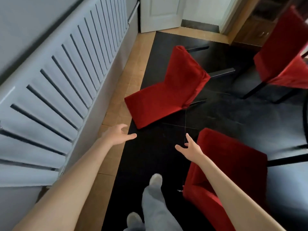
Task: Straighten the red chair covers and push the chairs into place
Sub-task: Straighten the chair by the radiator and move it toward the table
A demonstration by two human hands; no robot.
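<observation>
Grey-trousered legs: bottom centre.
Left hand: grip spread, empty.
Right hand: grip spread, empty.
Tipped red fabric-covered chair: centre, on dark floor.

A white slatted radiator cover lines the wall beside tan-bordered black floor tiles.

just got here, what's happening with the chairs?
A person is walking along the dark floor with both arms stretched forward toward a red-covered chair that lies tipped over on its back, legs pointing away. The left hand and right hand are open and hold nothing. A second red-covered chair is beside the right arm, a third stands further off at the right. A white slatted radiator cover runs along the left.
</observation>
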